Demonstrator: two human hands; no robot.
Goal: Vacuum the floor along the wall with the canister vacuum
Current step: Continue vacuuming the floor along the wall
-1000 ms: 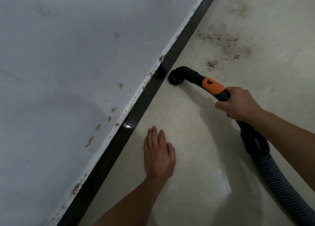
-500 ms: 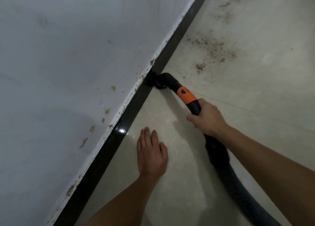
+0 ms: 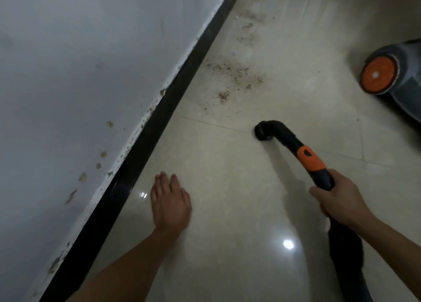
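My right hand [image 3: 339,199] grips the black vacuum handle [image 3: 319,176] just below its orange band [image 3: 311,158]. The curved black nozzle end [image 3: 264,131] points down at the pale tiled floor [image 3: 239,199], well away from the black skirting [image 3: 145,147] under the white wall [image 3: 79,74]. The black hose [image 3: 346,256] runs back under my right forearm. My left hand [image 3: 170,201] lies flat on the floor near the skirting, fingers straight. Brown dirt [image 3: 232,74] is scattered on the tiles beyond the nozzle, close to the wall.
The canister vacuum body [image 3: 401,78], grey with an orange wheel [image 3: 379,75], stands at the right edge. The wall's lower edge shows chipped paint spots [image 3: 102,158]. A light glare [image 3: 288,244] reflects off the glossy tiles.
The nozzle has pulled away from the skirting to the right, out onto the open floor. The view has shifted, bringing the canister into sight. My left hand stays flat on the floor.
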